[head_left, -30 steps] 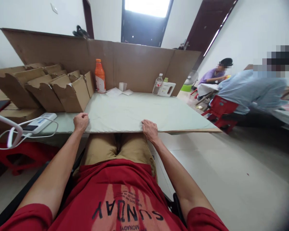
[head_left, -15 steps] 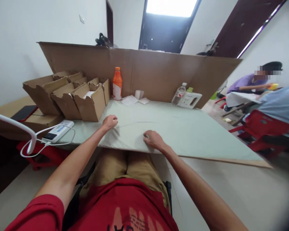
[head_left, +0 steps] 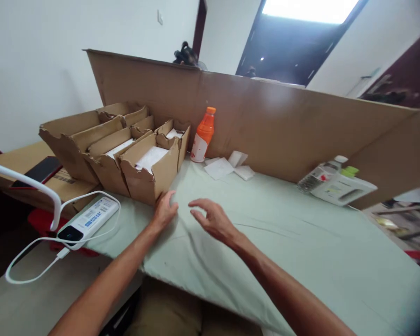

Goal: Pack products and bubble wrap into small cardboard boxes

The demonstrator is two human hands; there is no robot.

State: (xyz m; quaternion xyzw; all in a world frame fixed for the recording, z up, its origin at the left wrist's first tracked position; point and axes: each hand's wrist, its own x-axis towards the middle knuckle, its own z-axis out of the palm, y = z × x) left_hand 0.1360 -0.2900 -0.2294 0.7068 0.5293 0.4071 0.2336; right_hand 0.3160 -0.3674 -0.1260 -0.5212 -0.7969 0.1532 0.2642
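The left hand (head_left: pixel 165 211) lay open on the pale green cloth (head_left: pixel 266 233), just beside the nearest cardboard box (head_left: pixel 150 173) at the table's left edge. The right hand (head_left: pixel 213 218) hovered close by, fingers loosely spread, gripping nothing. The boxes stood unlifted, white pads inside; handling them looked barely begun.

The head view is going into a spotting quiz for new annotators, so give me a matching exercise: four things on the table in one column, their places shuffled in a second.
Things:
1. orange bottle
2. power bank
3. left hand
4. white jug

Places:
A. far right, lying by the cardboard wall
B. at the foot of the nearest cardboard box
C. upright against the wall, beside the boxes
D. left table edge, white cable plugged in

Pairs: 1-C, 2-D, 3-B, 4-A
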